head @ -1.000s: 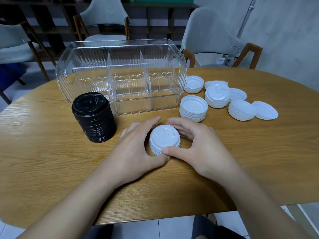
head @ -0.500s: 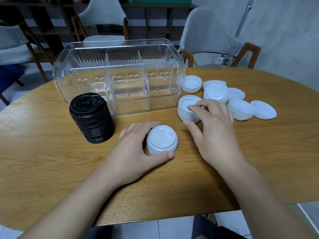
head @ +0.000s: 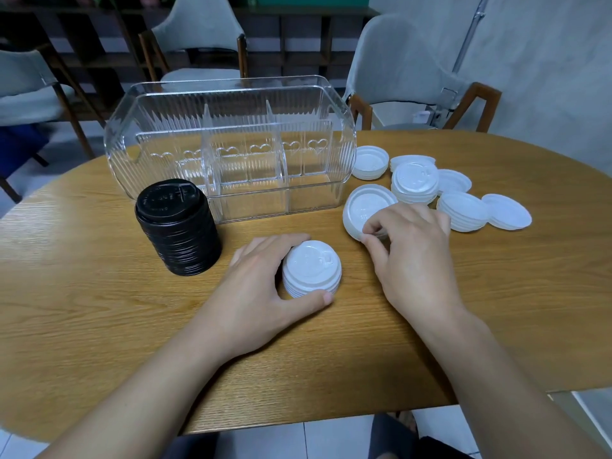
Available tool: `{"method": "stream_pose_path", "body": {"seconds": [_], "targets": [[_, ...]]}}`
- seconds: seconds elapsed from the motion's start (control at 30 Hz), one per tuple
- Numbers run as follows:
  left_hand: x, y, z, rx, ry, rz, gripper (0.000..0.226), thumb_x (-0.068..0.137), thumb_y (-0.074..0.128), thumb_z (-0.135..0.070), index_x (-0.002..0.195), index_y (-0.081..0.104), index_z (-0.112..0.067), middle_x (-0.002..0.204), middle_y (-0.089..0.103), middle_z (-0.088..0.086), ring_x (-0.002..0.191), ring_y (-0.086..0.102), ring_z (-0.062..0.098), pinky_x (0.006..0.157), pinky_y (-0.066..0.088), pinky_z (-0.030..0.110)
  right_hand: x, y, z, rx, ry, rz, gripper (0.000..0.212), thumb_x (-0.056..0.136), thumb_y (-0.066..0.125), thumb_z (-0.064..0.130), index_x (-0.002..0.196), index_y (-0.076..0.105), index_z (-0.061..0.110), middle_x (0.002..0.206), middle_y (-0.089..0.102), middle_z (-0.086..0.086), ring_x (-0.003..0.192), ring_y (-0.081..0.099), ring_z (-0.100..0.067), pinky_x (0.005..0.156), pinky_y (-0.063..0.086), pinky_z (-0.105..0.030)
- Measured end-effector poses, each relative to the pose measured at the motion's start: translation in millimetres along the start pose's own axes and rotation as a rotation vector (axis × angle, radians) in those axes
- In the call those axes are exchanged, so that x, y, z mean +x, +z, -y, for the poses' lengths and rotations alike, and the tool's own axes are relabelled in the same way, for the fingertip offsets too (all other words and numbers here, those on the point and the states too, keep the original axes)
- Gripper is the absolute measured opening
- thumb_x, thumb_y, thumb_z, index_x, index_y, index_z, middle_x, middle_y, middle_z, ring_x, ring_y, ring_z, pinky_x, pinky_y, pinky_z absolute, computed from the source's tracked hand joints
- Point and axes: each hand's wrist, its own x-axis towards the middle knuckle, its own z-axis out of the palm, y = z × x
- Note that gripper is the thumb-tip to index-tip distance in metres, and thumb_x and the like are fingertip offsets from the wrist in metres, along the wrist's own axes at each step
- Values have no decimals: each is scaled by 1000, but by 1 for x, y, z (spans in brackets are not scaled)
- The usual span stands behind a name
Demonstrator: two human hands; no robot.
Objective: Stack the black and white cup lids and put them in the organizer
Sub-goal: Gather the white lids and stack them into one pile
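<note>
A short stack of white lids (head: 312, 268) stands on the wooden table (head: 99, 309), and my left hand (head: 261, 289) wraps around its left side and front. To its right, my right hand (head: 410, 253) grips the near edge of a second stack of upside-down white lids (head: 366, 205), which tilts slightly. A tall stack of black lids (head: 177, 226) stands at the left. Behind them sits the clear ribbed organizer (head: 231, 144) with three compartments, nothing in it.
More white lids lie at the right: a dome-up stack (head: 414, 182), an upside-down stack (head: 370, 162), another stack (head: 462, 212) and a single lid (head: 506, 212). Chairs (head: 397, 77) stand behind the table. The table's near edge runs just below my forearms.
My right hand let go of the near white stack, moved right and back, and took hold of the upside-down white stack. My left hand stayed on the near stack.
</note>
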Motion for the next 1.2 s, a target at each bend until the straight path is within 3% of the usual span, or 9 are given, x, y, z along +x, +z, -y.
{"method": "stream_pose_path", "body": {"seconds": [0.2,0.43,0.6,0.77,0.83,0.97,1.07,1.2], "targets": [[0,0,0,0,-1,0,90,81,70,-89,157,51,-44,149,56,-32,142,45,-2,126,33,38,2,-3,6,46,19,-29,18,97,79,12,97,64,22,86,65,14,91,57,-16,98,27,-32],[-1,0,0,-8,0,-7,90,80,70,-88,156,52,-43,148,56,-32,142,45,-4,126,33,37,2,-1,6,57,16,22,23,97,78,13,117,69,22,98,67,15,103,60,-17,102,25,-31],[-1,0,0,-4,-3,-6,91,80,69,-89,156,51,-43,149,56,-32,143,45,-3,127,33,38,0,-1,5,34,-33,-9,18,94,82,13,102,71,24,95,64,12,99,56,-20,101,27,-35],[0,0,-1,-10,-4,-8,91,79,70,-88,156,52,-42,150,56,-32,143,46,-2,128,33,40,1,-12,6,167,35,-87,16,92,87,24,97,72,26,96,67,17,102,58,-16,102,32,-37],[0,0,-1,-11,-10,-9,92,79,70,-89,156,52,-42,150,56,-32,144,45,-2,128,33,41,2,-20,12,300,96,-84,11,96,84,27,97,73,26,95,70,16,101,63,-12,102,41,-38],[-1,-1,-3,-24,-21,-15,97,76,71,-90,159,50,-43,151,55,-32,144,44,-3,128,35,43,4,-32,29,832,337,36,5,103,77,21,100,77,17,95,80,1,92,74,-12,87,57,-27],[-2,-3,-5,-100,-35,-39,104,74,79,-87,162,43,-46,148,57,-31,144,46,-4,127,39,42,2,-29,35,1182,500,133,17,108,68,17,108,76,3,99,82,-13,95,77,-22,98,63,-41],[-1,-7,-7,-301,-3,-155,112,74,95,-64,168,40,-38,149,64,-22,146,56,4,124,43,33,-1,-22,40,1406,644,314,24,113,57,16,116,74,-2,115,78,-18,110,74,-29,114,55,-61]]}}
